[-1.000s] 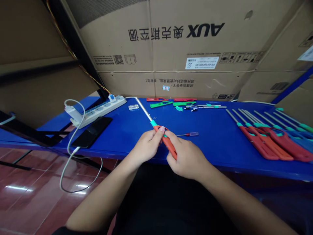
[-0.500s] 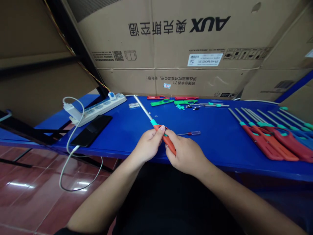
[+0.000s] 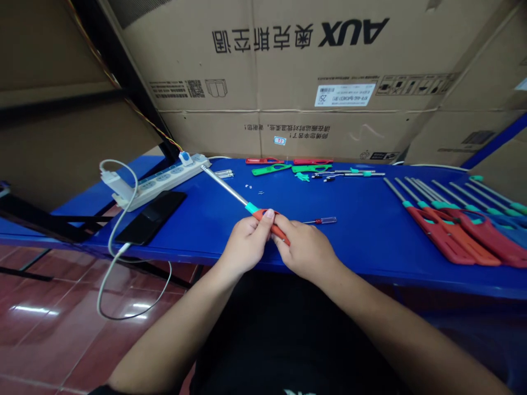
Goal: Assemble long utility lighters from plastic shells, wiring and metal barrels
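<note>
Both my hands hold a long-nosed utility lighter (image 3: 263,215) over the blue table, with its orange-red handle, teal collar and thin steel tube. My left hand (image 3: 246,246) grips the handle just behind the collar, thumb on top. My right hand (image 3: 304,253) holds the rear part, and the fingers hide some of the handle. The tube points up and left, its tip near a white power strip (image 3: 164,184). Just right of my right hand lies a small screwdriver (image 3: 322,220) with a purple handle.
Along the back lie red and green handle halves (image 3: 272,169), small metal parts and teal pieces. Several assembled lighters (image 3: 457,233) lie at the right. A black phone (image 3: 150,218) with a white cable (image 3: 119,241) sits left. Cardboard boxes (image 3: 288,93) stand behind the table (image 3: 197,230).
The lighter has swung flatter, its tube tip moving left. My hands have drawn slightly closer together, and the view has shifted a little.
</note>
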Action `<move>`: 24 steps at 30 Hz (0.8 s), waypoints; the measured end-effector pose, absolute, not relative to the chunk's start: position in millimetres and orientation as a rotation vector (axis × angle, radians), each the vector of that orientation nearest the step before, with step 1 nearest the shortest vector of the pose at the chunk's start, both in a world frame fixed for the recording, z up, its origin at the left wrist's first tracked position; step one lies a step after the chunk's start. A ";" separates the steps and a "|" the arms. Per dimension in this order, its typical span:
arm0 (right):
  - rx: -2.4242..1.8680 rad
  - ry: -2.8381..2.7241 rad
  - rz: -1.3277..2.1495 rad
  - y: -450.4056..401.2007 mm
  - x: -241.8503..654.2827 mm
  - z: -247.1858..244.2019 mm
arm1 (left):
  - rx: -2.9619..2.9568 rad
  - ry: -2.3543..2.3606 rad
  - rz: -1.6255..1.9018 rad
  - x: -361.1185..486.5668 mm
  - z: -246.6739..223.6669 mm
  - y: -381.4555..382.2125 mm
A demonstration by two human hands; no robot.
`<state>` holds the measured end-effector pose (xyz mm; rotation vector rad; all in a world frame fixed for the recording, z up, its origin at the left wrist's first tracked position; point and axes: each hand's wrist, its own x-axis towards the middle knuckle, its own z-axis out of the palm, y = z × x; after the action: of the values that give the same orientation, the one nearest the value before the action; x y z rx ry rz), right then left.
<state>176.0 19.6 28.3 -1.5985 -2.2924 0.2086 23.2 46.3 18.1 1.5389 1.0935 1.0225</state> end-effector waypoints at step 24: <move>-1.065 -2.018 0.761 10.7 205.4 24.1 | 1.978 0.785 1.303 9.8 26.4 36.5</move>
<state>205.4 10.7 24.1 -1.0650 -2.0182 0.7605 9.8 36.5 26.4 1.9778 0.7846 1.3027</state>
